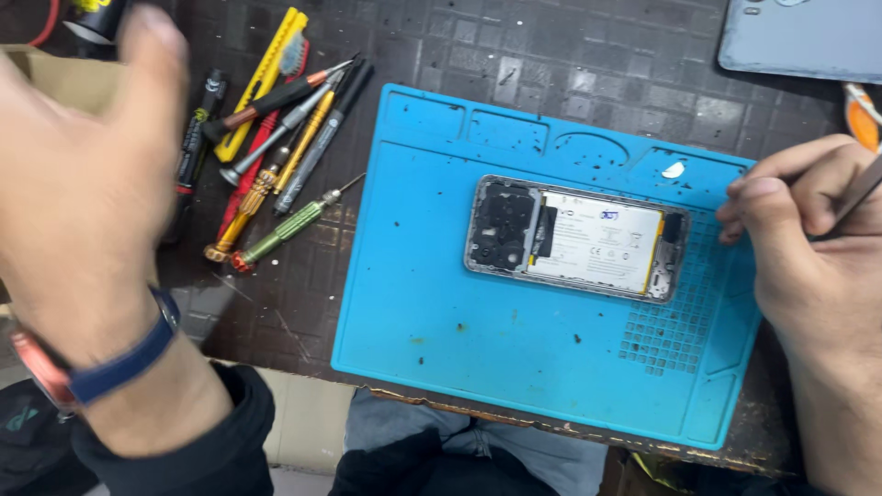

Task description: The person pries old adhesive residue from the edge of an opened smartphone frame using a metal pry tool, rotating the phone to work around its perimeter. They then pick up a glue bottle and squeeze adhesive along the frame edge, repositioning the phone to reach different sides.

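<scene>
From the head camera, the left hand (pixel 78 193) is raised at nine o'clock, blurred, its back toward the lens, a blue band on the wrist and a dark sleeve below; whether its fingers are spread or closed cannot be told, and nothing shows in it. The nearest things to it are the screwdrivers (pixel 276 156) lying fanned on the dark counter (pixel 570 55) at about eleven o'clock, with red, yellow, grey, black and green handles, beside a yellow knife (pixel 262 78). The right hand (pixel 813 248) sits at three o'clock, its fingers (pixel 776 188) curled together and pinched on a thin dark tool (pixel 854 197) that runs up toward the right edge; its tip is hidden behind the fingers. That hand rests at the right edge of the blue mat (pixel 441 321), just beside the phone (pixel 577 237). The phone lies flat at the centre of the mat, back cover off, its battery with a white label showing and the camera block at its left end. The fingertips are near the phone's right end, though contact cannot be made out. A small white scrap (pixel 673 170) lies in a recess of the mat at one o'clock from the phone. A grey slab (pixel 799 37) lies on the counter at the upper right corner.
</scene>
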